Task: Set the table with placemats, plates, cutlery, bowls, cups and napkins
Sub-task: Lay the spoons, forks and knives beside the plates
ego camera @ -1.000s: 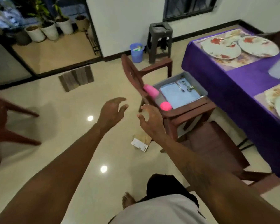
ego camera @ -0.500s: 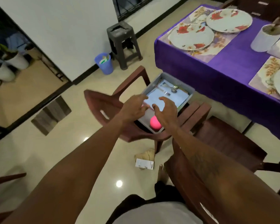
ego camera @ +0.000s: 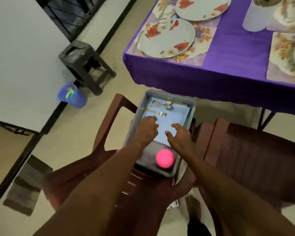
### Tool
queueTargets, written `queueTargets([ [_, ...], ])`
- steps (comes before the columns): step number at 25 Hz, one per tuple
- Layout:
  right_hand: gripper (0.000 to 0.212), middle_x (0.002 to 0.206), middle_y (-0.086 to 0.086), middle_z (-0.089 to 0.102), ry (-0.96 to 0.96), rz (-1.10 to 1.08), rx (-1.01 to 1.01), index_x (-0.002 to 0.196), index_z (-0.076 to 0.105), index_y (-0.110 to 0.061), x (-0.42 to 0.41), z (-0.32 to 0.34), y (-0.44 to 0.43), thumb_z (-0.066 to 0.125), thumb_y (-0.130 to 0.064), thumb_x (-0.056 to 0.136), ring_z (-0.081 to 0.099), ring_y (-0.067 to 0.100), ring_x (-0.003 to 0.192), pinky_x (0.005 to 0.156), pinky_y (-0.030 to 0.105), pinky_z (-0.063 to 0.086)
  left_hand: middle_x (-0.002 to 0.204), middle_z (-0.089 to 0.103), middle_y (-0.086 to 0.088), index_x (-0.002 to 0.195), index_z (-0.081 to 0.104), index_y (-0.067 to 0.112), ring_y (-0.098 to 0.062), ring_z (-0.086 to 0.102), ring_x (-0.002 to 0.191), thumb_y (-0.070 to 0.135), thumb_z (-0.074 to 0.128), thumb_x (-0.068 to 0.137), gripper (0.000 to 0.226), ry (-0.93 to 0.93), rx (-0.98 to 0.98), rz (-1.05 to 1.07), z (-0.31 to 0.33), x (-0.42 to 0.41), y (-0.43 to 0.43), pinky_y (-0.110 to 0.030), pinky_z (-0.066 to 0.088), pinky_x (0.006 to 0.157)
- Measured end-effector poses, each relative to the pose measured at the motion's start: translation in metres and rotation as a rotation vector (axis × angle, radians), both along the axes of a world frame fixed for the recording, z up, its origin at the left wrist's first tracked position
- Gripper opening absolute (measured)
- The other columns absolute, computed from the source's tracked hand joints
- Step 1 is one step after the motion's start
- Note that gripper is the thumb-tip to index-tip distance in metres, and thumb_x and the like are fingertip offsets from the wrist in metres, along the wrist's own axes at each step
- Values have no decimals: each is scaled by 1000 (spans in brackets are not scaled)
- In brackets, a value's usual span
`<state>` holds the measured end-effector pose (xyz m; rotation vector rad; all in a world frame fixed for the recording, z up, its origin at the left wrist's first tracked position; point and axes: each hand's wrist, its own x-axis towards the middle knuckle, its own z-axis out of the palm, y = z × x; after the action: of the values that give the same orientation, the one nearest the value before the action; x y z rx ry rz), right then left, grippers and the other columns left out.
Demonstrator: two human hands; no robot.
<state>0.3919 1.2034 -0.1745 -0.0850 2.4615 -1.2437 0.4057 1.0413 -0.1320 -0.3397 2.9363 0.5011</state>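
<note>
Napkins (ego camera: 173,119), pale blue and stacked flat, fill the far part of a grey tray (ego camera: 160,172) that sits on the seat of a brown chair (ego camera: 109,120). Our left hand (ego camera: 147,128) is down on the stack's left side with its fingers curled under, the fingertips touching the cloth just short of a fork (ego camera: 157,113). We cannot tell whether it pinches the cloth or only presses it. Our right hand (ego camera: 180,136) is over the right side of the stack, the fingers loose and spread and the thumb turned inward, holding nothing. A strip of bare napkin shows between the two hands. Spoons (ego camera: 168,105) lie on the stack at the tray's far edge, beyond the fork. A pink round thing (ego camera: 165,158) rests at the tray's near edge, between our forearms. Past the tray, the surface (ego camera: 228,53) wears a purple cloth. At its near left corner a floral placemat (ego camera: 199,48) carries a flowered plate (ego camera: 166,38), and a white cup (ego camera: 257,16) stands farther in.
</note>
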Motion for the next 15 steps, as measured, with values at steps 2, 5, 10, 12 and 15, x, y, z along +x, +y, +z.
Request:
queueTargets([
  [2,45,130,13,69,-71,-97,-4,134,63,-8,-29,-52,-23,70,-27,95,63,28,120,97,29,43,105,73,-16,108,70,2,-33,68,101,10,60,95,18,-31,-35,-29,-68,-48,-22,-36,49,81],
  [5,43,128,12,70,-120,-159,-31,133,64,-7,-58,-122,-53,69,-26,95,65,28,117,94,26,43,112,71,-18,112,68,1,-35,67,108,3,57,90,24,-140,-79,-71,-162,-99,-50,-35,49,87],
  [10,39,126,9,70,-153,-216,-55,130,67,-9,-80,-195,-70,70,-26,95,65,24,115,87,18,38,162,33,-17,158,29,3,-34,31,150,4,66,91,76,-268,-169,-243,-261,-141,-79,-47,39,117],
  [12,37,122,7,72,-170,-236,-47,127,68,-10,-80,-210,-67,71,-26,94,66,22,110,86,18,39,152,47,-16,150,43,6,-34,42,141,2,64,90,64,-201,-273,-252,-269,-152,-75,-46,46,109],
  [15,31,114,5,73,-231,-304,-79,121,70,-10,-85,-214,-60,73,-24,93,68,20,103,88,24,49,120,70,-12,123,68,11,-32,61,116,9,67,92,31,-170,-502,-337,-263,-160,-65,-42,46,100],
])
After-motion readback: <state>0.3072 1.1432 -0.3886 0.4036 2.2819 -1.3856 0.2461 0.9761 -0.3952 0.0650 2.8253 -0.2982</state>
